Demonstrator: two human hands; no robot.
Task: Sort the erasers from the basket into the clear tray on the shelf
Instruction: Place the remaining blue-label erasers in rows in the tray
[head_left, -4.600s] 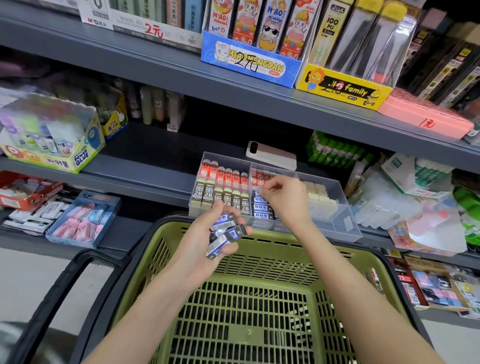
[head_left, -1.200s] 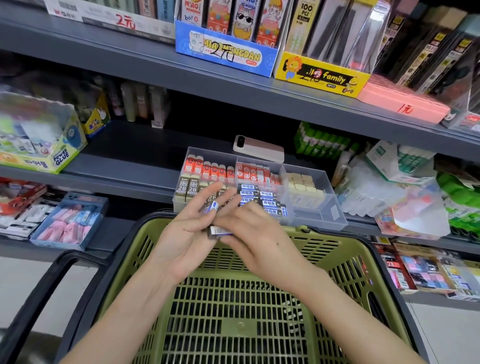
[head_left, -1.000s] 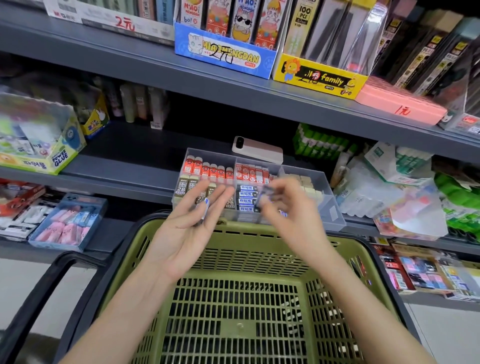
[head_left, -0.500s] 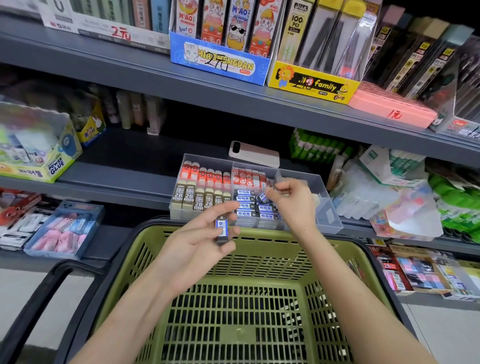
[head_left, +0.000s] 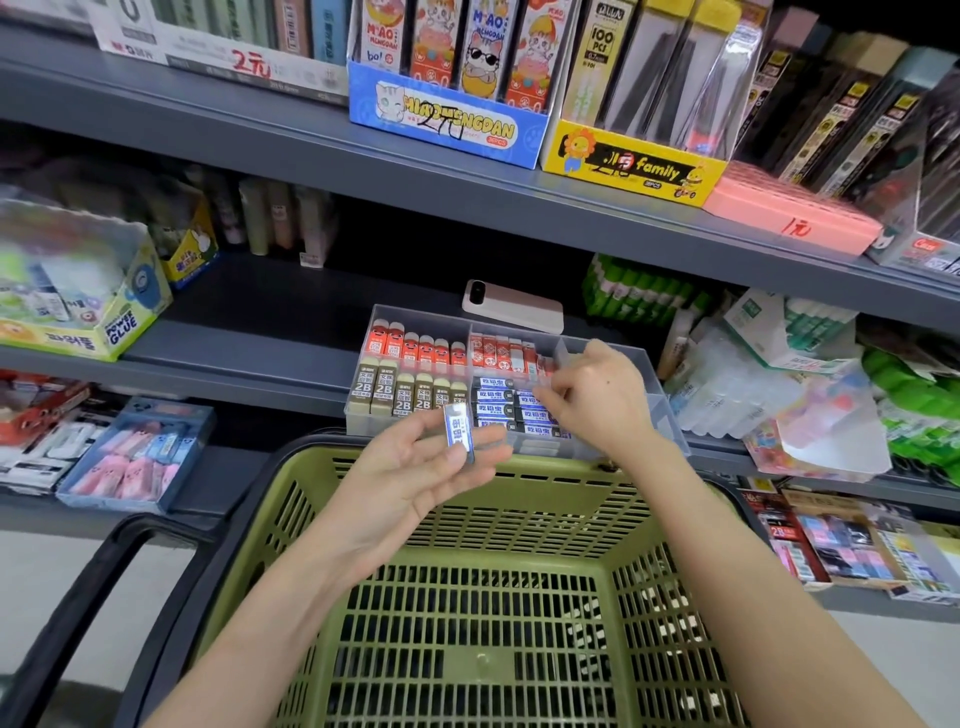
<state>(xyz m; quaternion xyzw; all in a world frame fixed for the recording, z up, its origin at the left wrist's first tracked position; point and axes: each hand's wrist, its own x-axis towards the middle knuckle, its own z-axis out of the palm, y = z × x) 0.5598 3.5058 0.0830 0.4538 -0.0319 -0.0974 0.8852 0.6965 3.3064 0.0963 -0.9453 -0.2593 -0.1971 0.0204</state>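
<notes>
My left hand (head_left: 410, 483) is palm up over the far rim of the green basket (head_left: 363, 519) and holds one blue-sleeved eraser (head_left: 459, 432) upright between thumb and fingers. My right hand (head_left: 597, 400) reaches into the clear tray (head_left: 670, 415) on the shelf, fingertips pinched at the stack of blue erasers (head_left: 501, 402) in the middle compartment; what it pinches is hidden. Red erasers (head_left: 415, 345) and beige 2B erasers (head_left: 400, 395) fill the left compartment.
A pink phone (head_left: 511, 306) lies behind the tray. A glue box (head_left: 72, 291) stands on the shelf at left, clear bags of goods (head_left: 779, 395) at right. Boxed stationery (head_left: 447, 104) lines the upper shelf. The basket's black handle (head_left: 78, 597) hangs at lower left.
My right hand took an eraser from my left hand and carried it to the tray's blue stack. My left hand went from several erasers to a single one, now turned upright.
</notes>
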